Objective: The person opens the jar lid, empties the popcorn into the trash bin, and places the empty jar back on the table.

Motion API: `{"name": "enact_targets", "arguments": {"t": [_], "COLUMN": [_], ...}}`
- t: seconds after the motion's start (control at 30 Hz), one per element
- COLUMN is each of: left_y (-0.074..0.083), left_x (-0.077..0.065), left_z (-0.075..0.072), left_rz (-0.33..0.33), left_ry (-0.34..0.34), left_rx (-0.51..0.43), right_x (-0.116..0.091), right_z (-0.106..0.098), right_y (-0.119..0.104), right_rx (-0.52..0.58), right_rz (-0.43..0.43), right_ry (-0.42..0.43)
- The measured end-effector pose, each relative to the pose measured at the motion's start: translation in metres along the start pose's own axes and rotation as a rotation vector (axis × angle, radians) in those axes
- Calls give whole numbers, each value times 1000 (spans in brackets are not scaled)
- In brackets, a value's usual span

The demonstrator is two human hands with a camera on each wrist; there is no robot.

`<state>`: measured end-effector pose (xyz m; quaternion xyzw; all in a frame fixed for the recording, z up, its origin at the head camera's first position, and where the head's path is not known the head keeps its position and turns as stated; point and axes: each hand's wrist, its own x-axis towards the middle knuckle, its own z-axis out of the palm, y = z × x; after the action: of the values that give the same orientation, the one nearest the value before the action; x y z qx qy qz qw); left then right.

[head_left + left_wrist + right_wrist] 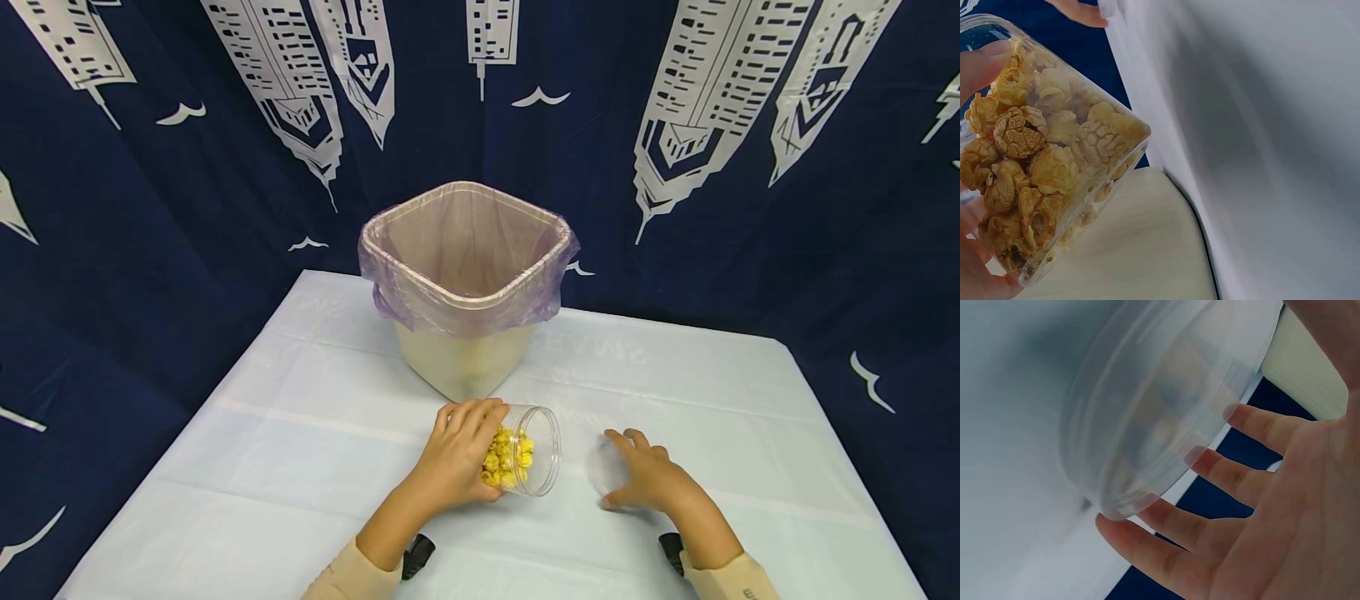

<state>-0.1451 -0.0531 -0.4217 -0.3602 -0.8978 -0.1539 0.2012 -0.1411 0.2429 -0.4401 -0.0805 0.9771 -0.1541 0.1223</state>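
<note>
A clear plastic jar lies tipped on its side, its uncovered mouth facing right. Inside it is yellow popcorn, which the left wrist view shows close up as glossy, rounded pieces. My left hand grips the jar round its body, fingers over the top and thumb below. To the right, my right hand holds a clear round lid by its edge between thumb and fingers. In the right wrist view the fingertips meet the rim of the lid. Lid and jar are apart.
Behind the jar stands a cream bin lined with a translucent purple bag, its top uncovered. A white cloth covers the table. A dark blue curtain printed with white buildings hangs behind.
</note>
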Motion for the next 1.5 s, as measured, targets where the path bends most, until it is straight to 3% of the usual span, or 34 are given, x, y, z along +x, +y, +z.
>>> {"name": "enact_targets", "arguments": {"t": [0.43, 0.6, 0.7, 0.93, 1.2, 1.5], "left_y": [1, 2, 2, 2, 2, 1], "left_x": [-1, -1, -2, -2, -2, -2], "left_z": [1, 2, 3, 4, 4, 4], "left_rz": [-5, -5, -6, -3, -1, -10], "left_ry": [4, 9, 13, 25, 16, -6], "left_rx": [-13, -10, -3, -1, 0, -1], "right_x": [0, 1, 5, 15, 27, 53], "right_z": [6, -5, -18, -55, -99, -138], "right_y": [1, 0, -3, -23, -56, -91], "right_rx": [-34, -41, 16, 333, 823, 1096], "right_rz": [-21, -110, -177, -286, -402, -385], "right_ry": [15, 85, 157, 275, 264, 246]}}
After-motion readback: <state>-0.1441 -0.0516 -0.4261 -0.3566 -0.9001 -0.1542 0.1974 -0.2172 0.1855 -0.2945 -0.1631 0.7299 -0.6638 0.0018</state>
